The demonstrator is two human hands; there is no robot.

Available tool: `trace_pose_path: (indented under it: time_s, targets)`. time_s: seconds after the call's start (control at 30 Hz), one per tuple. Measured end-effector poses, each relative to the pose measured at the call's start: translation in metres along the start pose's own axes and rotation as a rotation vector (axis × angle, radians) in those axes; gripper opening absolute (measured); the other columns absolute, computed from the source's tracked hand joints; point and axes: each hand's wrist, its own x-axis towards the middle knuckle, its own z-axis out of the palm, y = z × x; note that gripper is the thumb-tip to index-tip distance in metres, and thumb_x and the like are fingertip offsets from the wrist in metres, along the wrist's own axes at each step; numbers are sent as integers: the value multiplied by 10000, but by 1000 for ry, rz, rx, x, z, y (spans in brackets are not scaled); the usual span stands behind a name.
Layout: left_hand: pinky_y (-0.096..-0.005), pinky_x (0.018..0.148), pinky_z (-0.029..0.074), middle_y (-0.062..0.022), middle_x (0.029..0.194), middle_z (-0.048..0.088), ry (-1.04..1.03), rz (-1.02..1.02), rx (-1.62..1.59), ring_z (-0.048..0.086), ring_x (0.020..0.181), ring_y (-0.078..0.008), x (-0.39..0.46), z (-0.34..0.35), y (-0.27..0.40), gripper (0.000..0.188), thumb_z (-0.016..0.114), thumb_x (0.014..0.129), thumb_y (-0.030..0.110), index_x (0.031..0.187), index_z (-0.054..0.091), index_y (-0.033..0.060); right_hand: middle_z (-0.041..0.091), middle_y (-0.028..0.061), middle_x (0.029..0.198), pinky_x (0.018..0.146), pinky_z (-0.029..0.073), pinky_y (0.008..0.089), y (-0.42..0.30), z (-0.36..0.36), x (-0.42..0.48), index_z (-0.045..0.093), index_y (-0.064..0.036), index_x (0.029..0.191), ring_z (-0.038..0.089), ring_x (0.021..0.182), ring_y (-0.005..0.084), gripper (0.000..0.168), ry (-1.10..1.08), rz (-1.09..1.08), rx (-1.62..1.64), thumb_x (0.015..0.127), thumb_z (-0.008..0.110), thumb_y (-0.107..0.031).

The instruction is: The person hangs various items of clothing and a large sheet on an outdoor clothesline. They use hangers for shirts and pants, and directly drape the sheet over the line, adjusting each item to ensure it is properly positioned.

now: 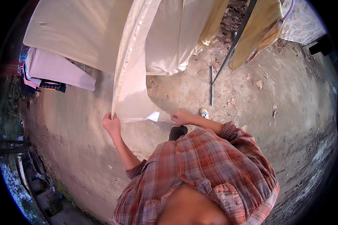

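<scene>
A long cream cloth (132,92) hangs down from the top of the view and spreads between my hands. My left hand (111,123) grips its left corner, where a gathered seam runs down the edge. On the right, my right hand (181,116) pinches the opposite corner, with the fingers curled closed. The lower hem stretches between the two hands, and a white fabric label (153,116) stands out from it. Behind the held cloth hangs another cream sheet (169,42) with a puckered lower edge.
A metal rack pole (228,53) slants down to a foot bar (212,84) on the concrete ground (259,112). A yellow cloth (248,36) hangs beside it. At the left, several garments (59,67) hang on hangers. My shoe (204,113) shows beyond my right forearm.
</scene>
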Motion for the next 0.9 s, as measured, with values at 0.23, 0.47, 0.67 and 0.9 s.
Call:
trace_pose_path:
  time_s: [0.23, 0.47, 0.67, 0.9]
  targets:
    - [-328, 660, 469, -158, 830, 661, 172, -36, -117, 619, 706, -203, -10, -7, -28, 133, 580, 803, -19, 922, 635, -42, 652, 170, 1012, 781, 497, 391, 76, -121, 20, 625, -41, 1072, 634, 884, 307, 353, 661, 136, 66, 806, 642, -272]
    - [-444, 634, 468, -218, 744, 625, 200, 77, 104, 605, 682, -377, -33, 7, -3, 190, 517, 698, -11, 864, 609, -17, 617, 135, 1136, 909, 444, 340, 11, -220, 59, 544, 0, 1205, 573, 1067, 232, 448, 659, 52, 292, 902, 567, -330]
    - [-520, 682, 449, -269, 823, 615, -133, 56, 194, 586, 803, -462, -88, 87, -7, 323, 508, 678, 5, 999, 542, 6, 440, 153, 1350, 1013, 356, 353, -99, -171, 64, 349, -12, 1367, 414, 1253, 253, 603, 327, -204, 808, 946, 439, -434]
    - [-482, 736, 471, -289, 889, 612, -881, 279, 165, 597, 858, -446, -118, 166, -7, 356, 529, 687, 13, 1043, 535, 8, 320, 130, 1442, 1084, 235, 337, -138, -144, 24, 243, -18, 1428, 274, 1335, 229, 608, 436, -300, 656, 979, 359, -411]
